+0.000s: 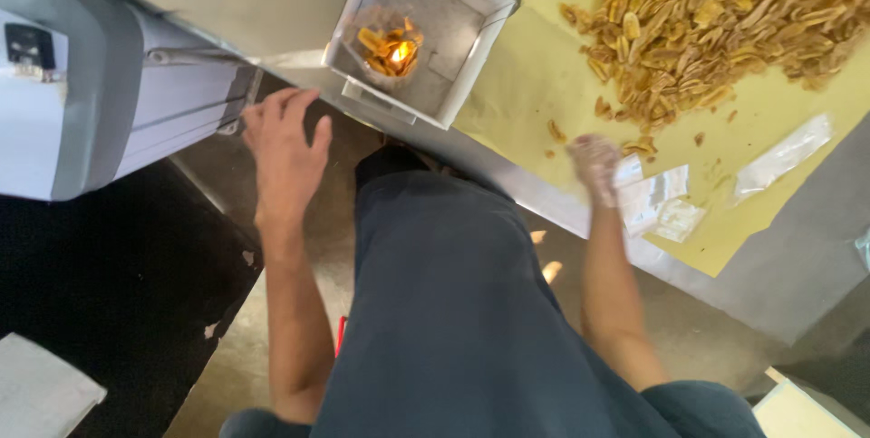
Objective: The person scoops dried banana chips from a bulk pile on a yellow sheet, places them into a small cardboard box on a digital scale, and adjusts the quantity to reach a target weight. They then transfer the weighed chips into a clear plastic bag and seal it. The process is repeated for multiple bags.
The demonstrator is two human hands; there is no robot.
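Observation:
My left hand (283, 146) is spread open below the table edge, next to the metal bracket of a grey-white machine (100, 103), and holds nothing. My right hand (595, 164) is blurred at the table's front edge, over clear plastic bags (654, 202) lying on a yellow sheet (535, 85); whether it grips a bag I cannot tell. A large heap of golden fried chips (716, 17) covers the far part of the sheet. A square metal box (419, 35) holds a clear bag with some chips (390, 48) inside.
The steel table (797, 266) runs diagonally to the right. Another clear bag (784, 155) lies by the heap. My dark trousers (453, 311) fill the centre. The brown floor (227, 356) and a dark mat (109, 293) lie at left.

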